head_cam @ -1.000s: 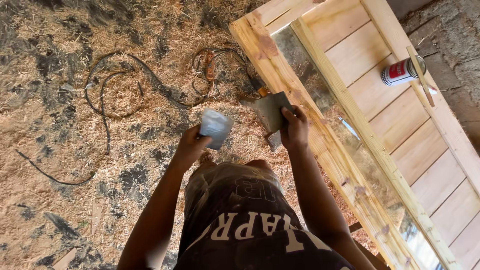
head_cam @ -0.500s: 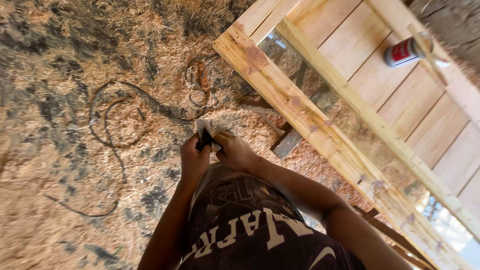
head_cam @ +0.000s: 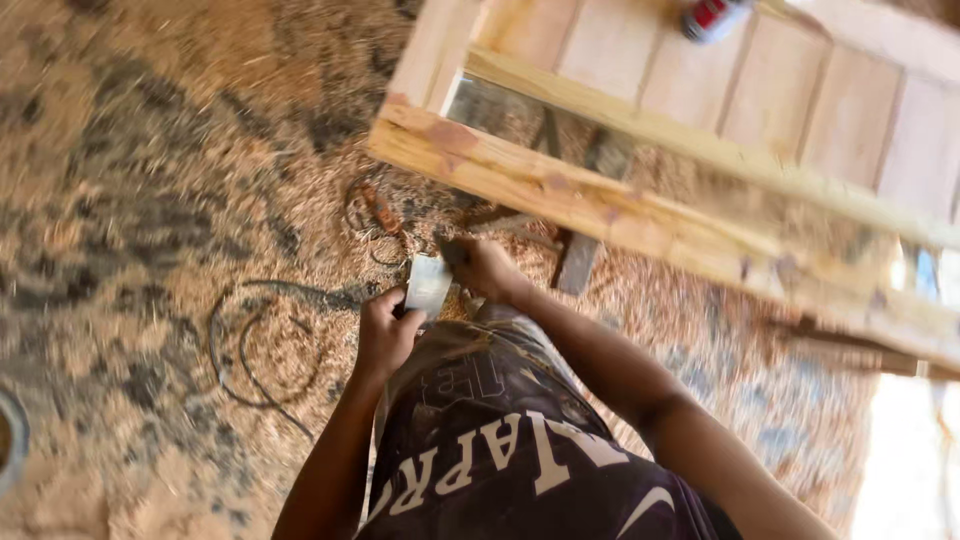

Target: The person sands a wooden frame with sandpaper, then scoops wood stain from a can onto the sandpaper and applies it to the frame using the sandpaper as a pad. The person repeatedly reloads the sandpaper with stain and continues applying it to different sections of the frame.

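Left hand (head_cam: 385, 335) grips a pale flat scraper (head_cam: 428, 284); right hand (head_cam: 487, 270), fingers closed, works its upper edge. Wooden door frame (head_cam: 640, 215) lies at 2 o'clock. Judged step: tool preparation.

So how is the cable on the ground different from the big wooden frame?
The cable is thin, dark and curled in loops, while the wooden frame is wide, pale and made of straight boards. The cable lies flat in the sawdust; the wooden frame sits raised above it, with a red and white can on top. Both lie within the same sawdust-covered area.
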